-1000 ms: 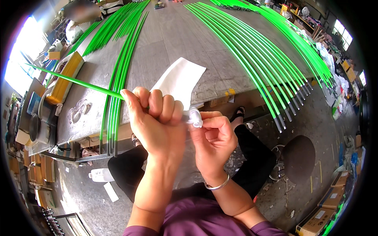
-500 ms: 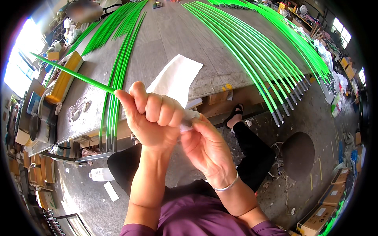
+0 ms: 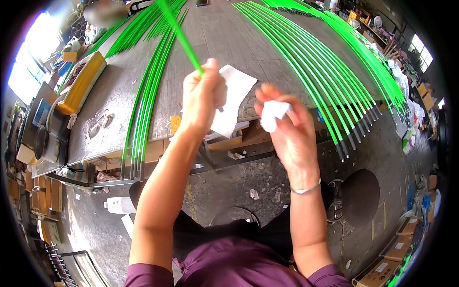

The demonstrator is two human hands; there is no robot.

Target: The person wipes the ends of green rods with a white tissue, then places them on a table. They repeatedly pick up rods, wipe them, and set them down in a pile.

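My left hand [image 3: 201, 100] is closed around a thin green rod [image 3: 180, 36], which slants up and away to the far left and is blurred by motion. Its lower end is mostly hidden in my fist. Off to the right, my right hand [image 3: 294, 134] pinches a crumpled white wipe [image 3: 273, 115], apart from the rod. A flat white sheet [image 3: 241, 82] lies on the grey table [image 3: 215, 43] behind and between my hands. Green rods with dark ends [image 3: 306, 69] are spread side by side on the right of the table. A smaller group of similar rods [image 3: 152, 86] lies to the left.
More green rods are bundled at the far left [image 3: 138, 36] and far right [image 3: 354, 48]. Wire rings [image 3: 98, 122] and a yellow box [image 3: 86, 83] sit at the table's left. Below are a white jug [image 3: 119, 205], a dark round stool [image 3: 361, 198] and cardboard boxes [image 3: 397, 246].
My hands have come apart: the right has moved right with the wipe, off the rod. My left hand has moved up and right, and the rod has swung from leftward to pointing away.
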